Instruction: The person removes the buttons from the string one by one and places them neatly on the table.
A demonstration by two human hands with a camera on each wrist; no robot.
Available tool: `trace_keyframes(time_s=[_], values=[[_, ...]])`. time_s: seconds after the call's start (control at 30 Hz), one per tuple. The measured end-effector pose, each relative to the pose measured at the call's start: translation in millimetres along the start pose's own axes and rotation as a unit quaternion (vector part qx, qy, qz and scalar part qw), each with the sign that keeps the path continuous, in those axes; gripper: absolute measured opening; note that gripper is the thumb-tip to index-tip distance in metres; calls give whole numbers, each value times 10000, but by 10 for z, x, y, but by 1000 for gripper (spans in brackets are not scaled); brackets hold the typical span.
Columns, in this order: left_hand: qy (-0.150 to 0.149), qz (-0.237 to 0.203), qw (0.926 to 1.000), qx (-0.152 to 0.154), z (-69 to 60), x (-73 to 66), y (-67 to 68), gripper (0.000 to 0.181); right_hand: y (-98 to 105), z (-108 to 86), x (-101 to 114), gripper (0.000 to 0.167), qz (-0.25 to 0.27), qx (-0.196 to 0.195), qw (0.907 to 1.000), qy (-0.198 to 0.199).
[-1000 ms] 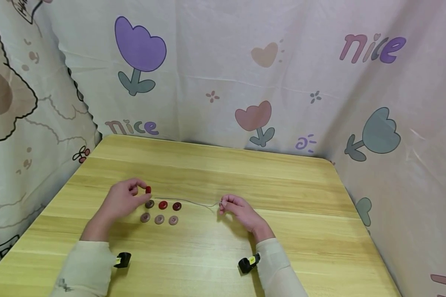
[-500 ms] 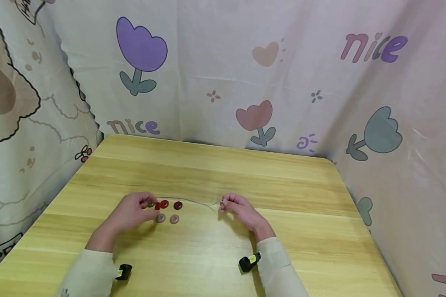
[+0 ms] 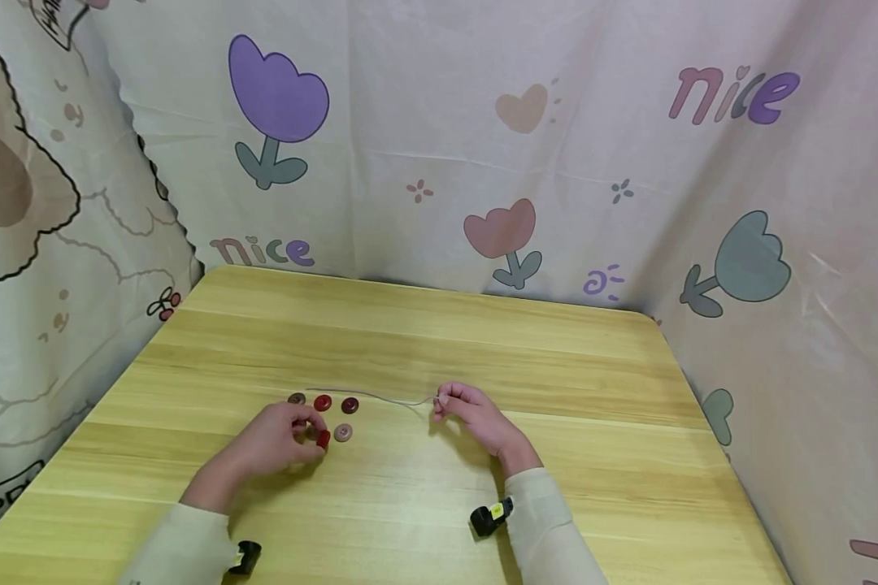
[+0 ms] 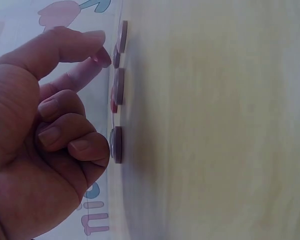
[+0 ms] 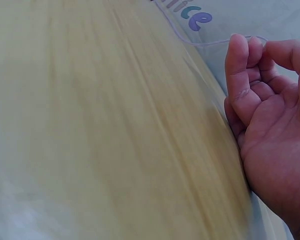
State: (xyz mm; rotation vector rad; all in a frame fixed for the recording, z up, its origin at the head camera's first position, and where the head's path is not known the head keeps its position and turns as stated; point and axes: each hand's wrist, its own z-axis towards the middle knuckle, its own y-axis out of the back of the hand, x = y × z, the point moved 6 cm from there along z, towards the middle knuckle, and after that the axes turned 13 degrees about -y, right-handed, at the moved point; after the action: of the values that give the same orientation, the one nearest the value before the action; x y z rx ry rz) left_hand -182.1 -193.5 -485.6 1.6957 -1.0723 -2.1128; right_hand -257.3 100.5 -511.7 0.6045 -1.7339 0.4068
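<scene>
My left hand (image 3: 281, 443) pinches a red button (image 3: 323, 439) between thumb and index finger, holding it on edge just above the lower row of buttons. Behind it lie a brownish button (image 3: 296, 398), another red button (image 3: 323, 403) and a dark red button (image 3: 349, 405). A pale mauve button (image 3: 343, 432) sits to the right of the pinched one; other lower-row buttons are hidden by the hand in the head view. My right hand (image 3: 471, 413) pinches one end of a thin cord (image 3: 380, 397), which trails left across the table behind the buttons.
The wooden table (image 3: 593, 390) has rounded far corners and meets a printed cloth backdrop (image 3: 410, 122). Black wrist cameras, the left one (image 3: 245, 558) and the right one (image 3: 492, 517), stick out near the sleeves.
The left hand has come nearer the person and to the right with the red button, passing over the buttons and covering part of the lower row. The right hand stays put with the cord.
</scene>
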Motion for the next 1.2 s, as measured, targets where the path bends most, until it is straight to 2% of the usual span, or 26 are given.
trace_keyframes(time_s=[0.37,0.67,0.8,1.03,1.2], values=[[-211,-17,9996,205,29,-74,-72,22,9,-3,17,18,54,-8,10000,-24],[-290,-163,9985,433,24,-59,-150,21,-3,-7,10,19,121,56,9999,-14],[-278,-201,9984,444,23,-61,-162,21,-1,-7,7,19,112,44,9999,-12],[-497,-145,9977,436,42,-95,-178,22,3,-3,5,19,118,32,9999,0],[-521,-118,9977,413,45,-81,-192,21,4,-6,2,19,130,35,9999,-4]])
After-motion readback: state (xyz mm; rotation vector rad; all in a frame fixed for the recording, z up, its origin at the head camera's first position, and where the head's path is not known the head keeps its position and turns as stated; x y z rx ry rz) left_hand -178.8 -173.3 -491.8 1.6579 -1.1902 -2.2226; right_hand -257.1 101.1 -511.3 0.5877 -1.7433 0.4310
